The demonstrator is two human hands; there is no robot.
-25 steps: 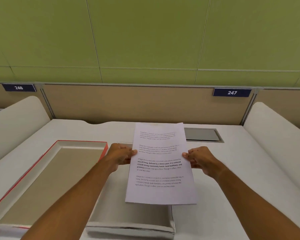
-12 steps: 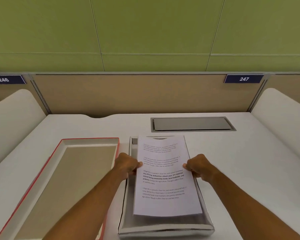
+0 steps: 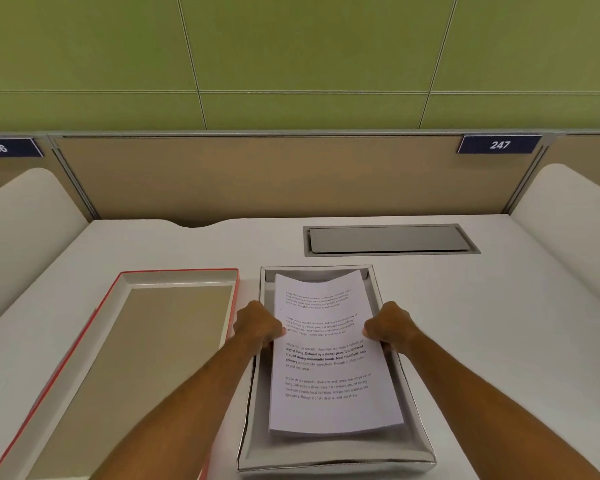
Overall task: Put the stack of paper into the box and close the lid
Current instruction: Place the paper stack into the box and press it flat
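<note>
A stack of paper (image 3: 329,368) with printed text lies lengthwise inside the open silvery-white box (image 3: 418,441) at the middle of the desk, its far end curling up slightly. My left hand (image 3: 257,327) grips the stack's left edge and my right hand (image 3: 390,329) grips its right edge, both down between the box walls. The lid (image 3: 174,341), red-edged with a beige inside, lies upside down on the desk just left of the box.
A white desk (image 3: 499,323) holds everything, with a grey cable hatch (image 3: 388,239) behind the box. White curved side dividers (image 3: 568,216) stand left and right, and a tan back panel carries a label reading 247 (image 3: 499,144).
The stack, held by both hands, has come down from above the desk into the box. My view has shifted so the box sits more central.
</note>
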